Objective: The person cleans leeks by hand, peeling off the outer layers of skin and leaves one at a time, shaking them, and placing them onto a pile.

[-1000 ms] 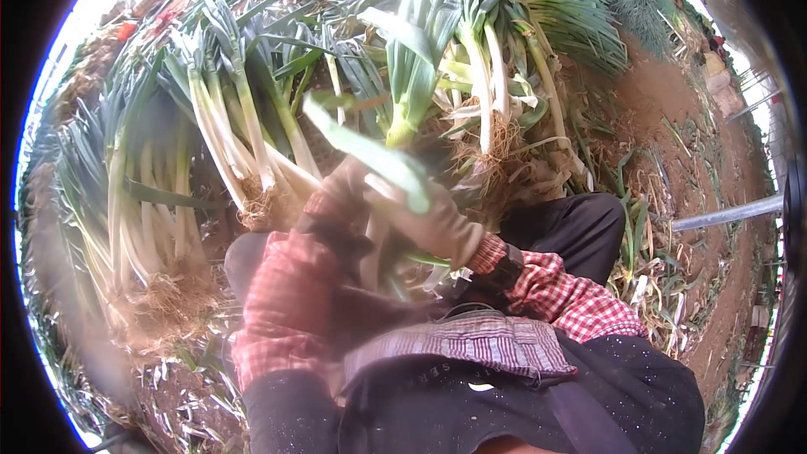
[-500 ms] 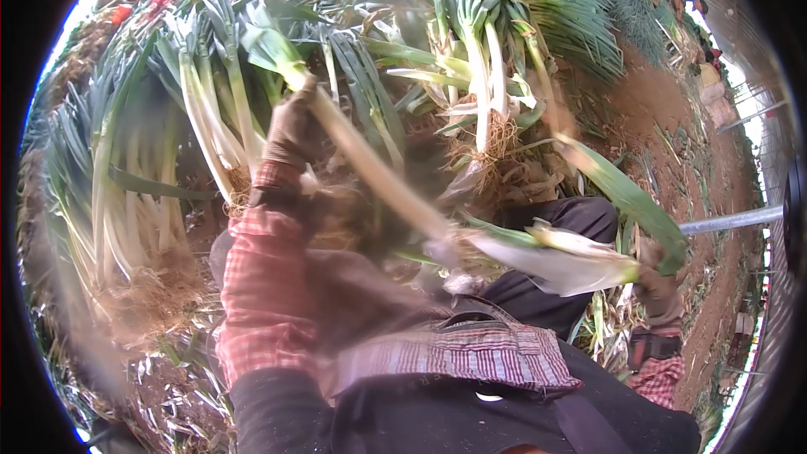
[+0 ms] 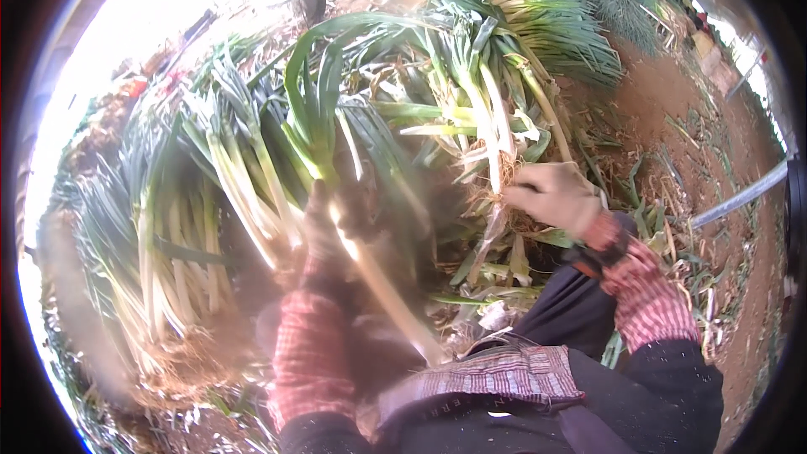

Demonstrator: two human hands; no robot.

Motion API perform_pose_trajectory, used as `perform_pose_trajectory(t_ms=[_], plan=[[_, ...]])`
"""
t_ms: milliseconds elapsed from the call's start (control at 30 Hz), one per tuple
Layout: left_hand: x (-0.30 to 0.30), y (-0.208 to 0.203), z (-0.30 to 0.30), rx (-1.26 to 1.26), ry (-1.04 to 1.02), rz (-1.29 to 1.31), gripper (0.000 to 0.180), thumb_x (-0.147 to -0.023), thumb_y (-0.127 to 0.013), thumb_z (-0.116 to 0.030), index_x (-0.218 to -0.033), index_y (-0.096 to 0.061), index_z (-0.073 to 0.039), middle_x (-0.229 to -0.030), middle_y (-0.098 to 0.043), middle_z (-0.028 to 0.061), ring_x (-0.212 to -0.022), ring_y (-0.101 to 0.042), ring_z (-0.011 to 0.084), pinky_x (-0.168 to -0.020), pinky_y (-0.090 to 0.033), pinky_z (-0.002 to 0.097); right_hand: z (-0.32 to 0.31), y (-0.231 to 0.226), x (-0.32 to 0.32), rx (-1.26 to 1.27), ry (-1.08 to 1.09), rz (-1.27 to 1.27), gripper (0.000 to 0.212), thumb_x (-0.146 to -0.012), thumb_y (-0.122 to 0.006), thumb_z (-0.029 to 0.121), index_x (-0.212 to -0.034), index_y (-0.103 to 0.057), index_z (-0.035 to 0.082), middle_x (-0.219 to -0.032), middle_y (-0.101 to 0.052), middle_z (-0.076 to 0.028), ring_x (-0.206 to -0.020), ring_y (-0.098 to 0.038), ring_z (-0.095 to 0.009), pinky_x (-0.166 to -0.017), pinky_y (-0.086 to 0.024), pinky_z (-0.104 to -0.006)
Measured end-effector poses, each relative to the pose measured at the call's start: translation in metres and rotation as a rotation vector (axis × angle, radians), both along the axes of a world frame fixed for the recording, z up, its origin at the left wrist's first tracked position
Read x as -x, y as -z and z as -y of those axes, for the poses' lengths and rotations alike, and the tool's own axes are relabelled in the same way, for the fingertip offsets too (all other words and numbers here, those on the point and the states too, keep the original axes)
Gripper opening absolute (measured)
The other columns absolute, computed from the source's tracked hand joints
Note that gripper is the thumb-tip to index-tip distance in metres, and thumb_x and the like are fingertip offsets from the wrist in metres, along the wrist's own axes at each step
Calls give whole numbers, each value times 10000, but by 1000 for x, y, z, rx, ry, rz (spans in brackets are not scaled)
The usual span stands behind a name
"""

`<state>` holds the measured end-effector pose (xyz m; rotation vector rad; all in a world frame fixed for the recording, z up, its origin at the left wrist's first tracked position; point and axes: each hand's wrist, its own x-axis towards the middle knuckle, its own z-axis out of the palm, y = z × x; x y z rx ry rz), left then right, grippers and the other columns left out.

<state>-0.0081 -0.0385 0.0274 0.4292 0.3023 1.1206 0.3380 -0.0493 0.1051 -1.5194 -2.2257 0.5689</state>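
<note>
A long leek (image 3: 382,282) slants across my front, its green leaves arching up and its white shaft running down toward my waist. My left hand (image 3: 324,214) is closed around it just below the leaves, partly blurred. My right hand (image 3: 555,195) is beside the roots of a leek bunch (image 3: 479,109), its fingers curled. Whether anything is in those fingers is hidden, as is whether they touch the roots.
Leeks stand in bunches at the left (image 3: 168,277) and nearer the middle (image 3: 252,176). A large pile of green leeks (image 3: 538,8) lies at the far right. Stripped leaves litter the soil. A metal pipe (image 3: 740,193) juts in from the right.
My right hand has moved up and left from the lower right, and the pale stripped leaves it held are gone from it. The leek in my left hand now stands steeper.
</note>
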Motion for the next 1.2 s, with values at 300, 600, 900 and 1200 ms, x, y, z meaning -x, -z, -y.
perform_pose_trajectory(t_ms=[300, 600, 900, 1200], plan=[[84, 35, 0, 46, -366, -442, 474, -940, -516, -462, -1176, -518, -51, -802, -544, 49, -554, -511, 122, -420, -426, 211, -103, 31, 128, 278, -54, -83, 481, -805, -664, 383, -1192, -582, 110, -1123, -622, -151, -976, -623, -325, -883, -469, -413], [-45, -21, -11, 260, -98, -518, 311, -922, -590, -323, -1147, -577, -109, -676, -532, -55, -584, -514, 60, -466, -429, 208, -176, 103, 18, 248, 447, 614, 436, -758, -701, 371, -965, -692, -12, -940, -668, -241, -905, -669, -321, -791, -536, -348], [-60, -8, -22, 305, 24, -421, 414, -918, -544, -312, -1177, -539, 11, -1050, -640, 149, -826, -626, 220, -695, -514, 308, -33, 145, 48, -55, -148, 78, 433, -778, -655, 332, -1105, -628, 49, -1068, -626, -194, -958, -629, -317, -854, -485, -382], [-10, 14, -37, -31, -232, -496, 275, -920, -581, -230, -1071, -573, -1, -876, -652, 120, -826, -635, 254, -768, -547, 350, 67, 65, 71, 676, -420, -383, 251, -933, -542, 256, -1095, -586, 70, -883, -635, -87, -778, -605, -169, -719, -495, -304]])
